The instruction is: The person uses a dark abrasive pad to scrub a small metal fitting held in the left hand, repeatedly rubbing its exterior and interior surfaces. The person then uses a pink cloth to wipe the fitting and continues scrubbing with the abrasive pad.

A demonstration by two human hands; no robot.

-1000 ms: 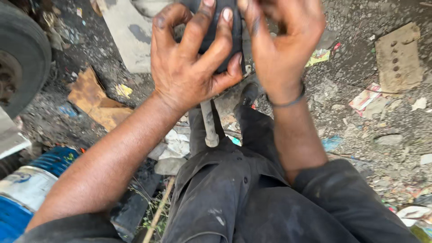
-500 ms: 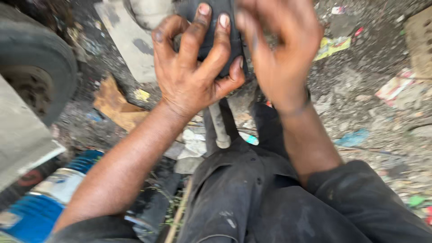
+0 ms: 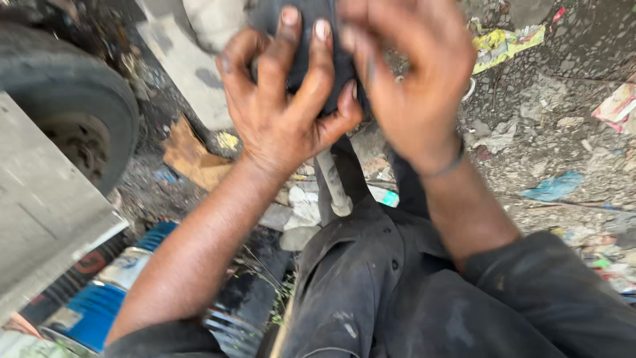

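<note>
Both hands clamp a black rubbery part [image 3: 311,46] at twelve o'clock: the left hand [image 3: 285,113] wraps it tightly, the right hand [image 3: 411,86] presses its side. A grey metal rod [image 3: 331,185] hangs beneath. Greasy fingers could slip, I reckon, dropping it onto the littered ground [image 3: 563,132].

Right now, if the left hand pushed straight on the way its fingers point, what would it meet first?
The left hand already has its fingers spread over the dark rubber piece, so it would press straight into that. Depth beyond the piece is unclear.
</note>
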